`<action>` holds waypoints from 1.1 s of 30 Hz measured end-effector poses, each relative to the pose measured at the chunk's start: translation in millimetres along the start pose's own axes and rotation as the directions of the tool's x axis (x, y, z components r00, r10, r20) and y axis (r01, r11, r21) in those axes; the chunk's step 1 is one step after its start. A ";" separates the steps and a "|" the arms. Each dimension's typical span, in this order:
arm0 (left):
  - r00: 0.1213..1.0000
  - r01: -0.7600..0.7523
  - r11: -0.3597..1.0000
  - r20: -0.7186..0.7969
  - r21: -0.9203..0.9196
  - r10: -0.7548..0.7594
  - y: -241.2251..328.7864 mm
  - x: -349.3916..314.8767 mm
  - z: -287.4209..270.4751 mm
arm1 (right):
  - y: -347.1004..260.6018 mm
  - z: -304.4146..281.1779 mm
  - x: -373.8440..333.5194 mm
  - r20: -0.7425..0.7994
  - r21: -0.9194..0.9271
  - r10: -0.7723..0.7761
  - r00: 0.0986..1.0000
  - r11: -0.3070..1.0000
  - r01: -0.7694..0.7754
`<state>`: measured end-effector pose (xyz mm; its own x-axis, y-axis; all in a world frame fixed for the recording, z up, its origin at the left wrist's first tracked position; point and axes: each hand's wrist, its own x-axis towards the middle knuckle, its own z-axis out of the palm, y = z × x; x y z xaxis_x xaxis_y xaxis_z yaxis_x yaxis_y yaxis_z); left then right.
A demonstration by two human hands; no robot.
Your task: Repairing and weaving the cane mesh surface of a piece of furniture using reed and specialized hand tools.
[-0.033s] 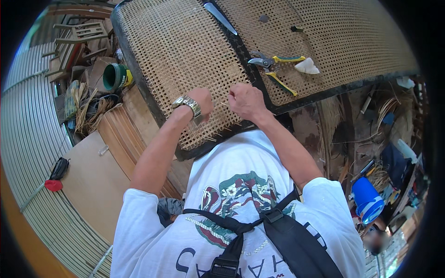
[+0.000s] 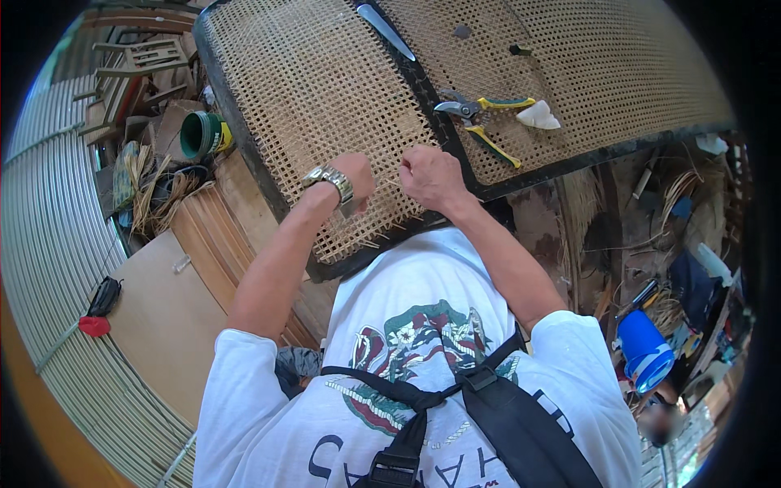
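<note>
Two Hands at Work Over Woven Cane, Close to the Frame's Near Corner

A person in a white shirt (image 2: 415,268) bends over a woven cane panel (image 2: 325,81), which stretches away ahead, bordered by a dark frame (image 2: 244,134). The left hand (image 2: 353,175), a metal watch (image 2: 329,180) at its wrist, is over the lower part of the weave, inside the frame's left edge; its fingers are hidden behind the back of the hand, and whether they are apart or clamped cannot be told. The right hand (image 2: 431,176) is beside the dark middle bar (image 2: 460,159), its fingers curled inward; whether they grip a strand cannot be made out. A narrow strip of weave separates the two hands. Below them, loose cane ends (image 2: 368,242) stick out near the frame's lower edge, close against the shirt. Beyond the knuckles, a broad run of cane extends to the far end, giving the hands more room forward than back.

On the right, a second cane panel (image 2: 602,73) carries yellow-handled pruning shears (image 2: 468,112), spread open with the jaws reaching the middle bar, and a white lump (image 2: 538,115) just beside one handle. A slim metal blade (image 2: 388,34) lies farther up, along the bar. Off the frame's left edge stands a green bucket (image 2: 198,137); well apart at lower right is a blue bucket (image 2: 645,354).
</note>
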<state>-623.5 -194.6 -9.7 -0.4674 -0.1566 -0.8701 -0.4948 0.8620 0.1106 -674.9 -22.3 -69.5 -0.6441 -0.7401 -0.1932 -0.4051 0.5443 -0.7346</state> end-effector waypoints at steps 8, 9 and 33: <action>0.986 -0.134 0.982 -0.082 0.137 0.146 -14.3 21.7 34.9 | 12.7 9.8 8.4 0.135 0.102 0.095 0.986 0.989 -0.109; 0.998 -0.051 0.991 -0.036 -0.120 0.047 -15.1 19.6 35.4 | 13.4 13.7 9.3 0.136 0.104 0.093 0.986 0.989 -0.108; 0.921 0.023 0.999 -0.389 -0.022 -0.030 -27.4 -16.4 31.2 | 13.4 37.6 12.8 -0.127 0.359 -0.179 0.976 0.909 0.213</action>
<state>-579.4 -200.6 -13.5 -0.7005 -0.3578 -0.6174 -0.5218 0.8471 0.1011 -664.3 -39.3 -106.3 -0.6387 -0.7690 0.0258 -0.2727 0.1949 -0.9421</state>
